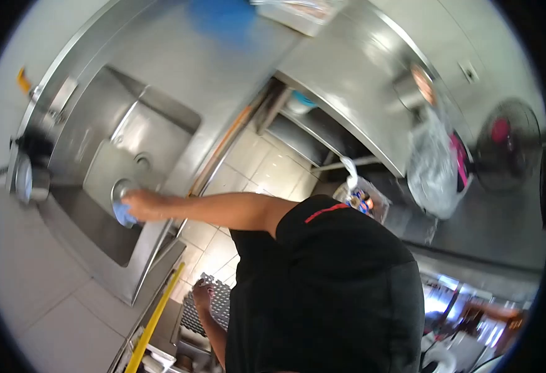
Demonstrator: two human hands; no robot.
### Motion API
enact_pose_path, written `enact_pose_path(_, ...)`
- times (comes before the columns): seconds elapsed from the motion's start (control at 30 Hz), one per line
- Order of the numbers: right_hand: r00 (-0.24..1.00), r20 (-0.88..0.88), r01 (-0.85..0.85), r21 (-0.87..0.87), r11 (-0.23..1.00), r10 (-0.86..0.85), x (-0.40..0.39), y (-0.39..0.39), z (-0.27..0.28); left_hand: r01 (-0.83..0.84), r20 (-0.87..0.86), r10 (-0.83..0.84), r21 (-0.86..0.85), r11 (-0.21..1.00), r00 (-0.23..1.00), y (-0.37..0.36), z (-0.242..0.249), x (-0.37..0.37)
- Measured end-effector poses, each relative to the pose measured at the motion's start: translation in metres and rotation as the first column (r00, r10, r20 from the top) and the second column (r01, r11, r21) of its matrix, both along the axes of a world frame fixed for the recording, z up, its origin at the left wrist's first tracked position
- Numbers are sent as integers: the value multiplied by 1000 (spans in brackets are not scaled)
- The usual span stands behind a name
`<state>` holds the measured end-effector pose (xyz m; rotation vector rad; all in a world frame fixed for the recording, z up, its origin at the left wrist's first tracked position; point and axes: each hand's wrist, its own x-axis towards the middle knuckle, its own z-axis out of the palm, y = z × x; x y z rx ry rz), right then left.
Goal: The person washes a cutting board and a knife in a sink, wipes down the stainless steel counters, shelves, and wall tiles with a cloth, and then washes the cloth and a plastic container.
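Observation:
My right hand [141,206] reaches over the steel sink [189,118] with its fingers closed on a light blue cloth [123,215]. Right beside those fingers is a round metal bowl [122,187], blurred by motion. Under both, a pale flat board [104,163] lies across part of the basin. My left hand [202,294] hangs low near my body, fingers loosely bent and apart, with a grey perforated mat [219,303] behind it in this view.
A metal pot [38,184] stands by the tiled wall at the left. Above the sink lies a blurred blue item [223,22]. A yellow pole [155,320] runs along the lower left. Across the aisle are a plastic bag [434,165], a fan [508,144] and a bin [378,202].

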<state>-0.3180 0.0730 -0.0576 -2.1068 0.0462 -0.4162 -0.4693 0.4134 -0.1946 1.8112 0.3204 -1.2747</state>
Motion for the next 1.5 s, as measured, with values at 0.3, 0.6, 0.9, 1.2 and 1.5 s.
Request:
enact_pose_path(0.3,555,-8,827,108,551,-832,-300,-240,97,246,-36,-260,-220,944,965,-15,-64,-40)
enact_pose_path(0.6,442,-256,618,-608,498,-860,-270,-395,93,628,252,-575,-307,716,778,-116,25,-74)
enact_pose_path(0.9,585,-150,532,-670,518,-797,-333,-394,16,687,604,-389,-403,604,696,-432,171,-58)
enact_pose_path(1.2,175,-149,806,-546,229,-973,-602,-332,39,913,768,-568,-402,-69,296,-796,231,-197)
enact_pose_path(1.5,362,-250,773,-457,439,-898,-531,-386,48,665,252,-785,-702,254,566,-945,232,-398)
